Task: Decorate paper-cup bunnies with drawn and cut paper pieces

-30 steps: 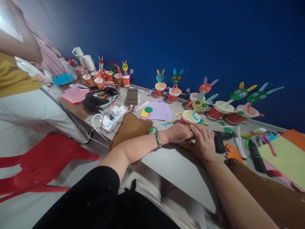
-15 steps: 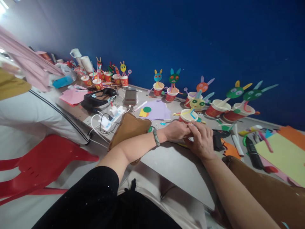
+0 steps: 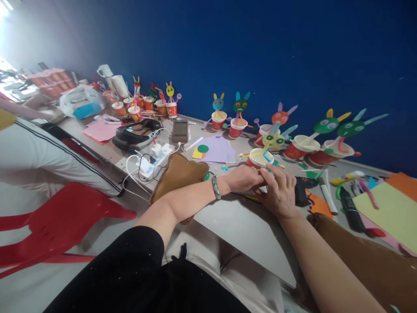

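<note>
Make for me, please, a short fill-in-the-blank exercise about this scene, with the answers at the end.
1. The wall behind the table is ____.
2. The chair is ____.
3. The person's bracelet is on the ____.
4. The left hand and the right hand are close together, near a cup with a long-eared face coloured mainly ____.

Missing words: blue; red; left wrist; yellow.

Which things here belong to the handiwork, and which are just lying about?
Probably part of it:
- yellow-faced cup nearest left hand and right hand
- purple paper
- cut orange paper

Apparently just lying about:
- black headset
- power strip
- plastic bag
</note>
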Action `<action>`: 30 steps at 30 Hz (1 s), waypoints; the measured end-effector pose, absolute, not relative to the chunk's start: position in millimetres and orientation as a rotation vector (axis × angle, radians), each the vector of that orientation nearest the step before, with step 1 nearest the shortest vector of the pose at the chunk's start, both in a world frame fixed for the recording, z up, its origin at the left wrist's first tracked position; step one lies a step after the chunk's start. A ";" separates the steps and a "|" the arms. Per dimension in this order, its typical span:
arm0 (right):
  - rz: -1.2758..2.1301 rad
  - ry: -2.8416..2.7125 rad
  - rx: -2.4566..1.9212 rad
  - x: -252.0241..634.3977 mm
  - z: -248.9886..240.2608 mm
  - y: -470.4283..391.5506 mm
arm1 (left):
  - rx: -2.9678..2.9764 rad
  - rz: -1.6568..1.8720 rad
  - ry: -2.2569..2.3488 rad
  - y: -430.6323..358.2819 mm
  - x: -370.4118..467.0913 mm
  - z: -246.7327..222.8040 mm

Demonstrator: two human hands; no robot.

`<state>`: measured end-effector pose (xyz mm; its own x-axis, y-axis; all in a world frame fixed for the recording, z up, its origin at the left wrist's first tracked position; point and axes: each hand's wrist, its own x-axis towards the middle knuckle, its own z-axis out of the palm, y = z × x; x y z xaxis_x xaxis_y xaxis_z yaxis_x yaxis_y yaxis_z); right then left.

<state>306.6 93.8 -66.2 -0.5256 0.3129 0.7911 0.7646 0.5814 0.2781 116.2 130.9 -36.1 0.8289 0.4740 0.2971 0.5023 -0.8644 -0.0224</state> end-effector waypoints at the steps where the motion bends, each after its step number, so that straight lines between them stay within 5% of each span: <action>1: -0.806 -2.104 -0.850 306.9 -66.9 94.3 | -2.911 -0.435 -0.760 131.4 115.4 -36.0; 30: -0.674 -2.152 -0.938 314.3 -82.6 100.2 | -2.997 -0.390 -0.924 126.7 116.7 -25.5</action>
<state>314.3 100.2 -82.6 -0.5050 0.4198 0.7541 0.7750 0.6051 0.1821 116.7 126.7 -25.5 0.7986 0.5569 0.2281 0.5522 -0.8288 0.0902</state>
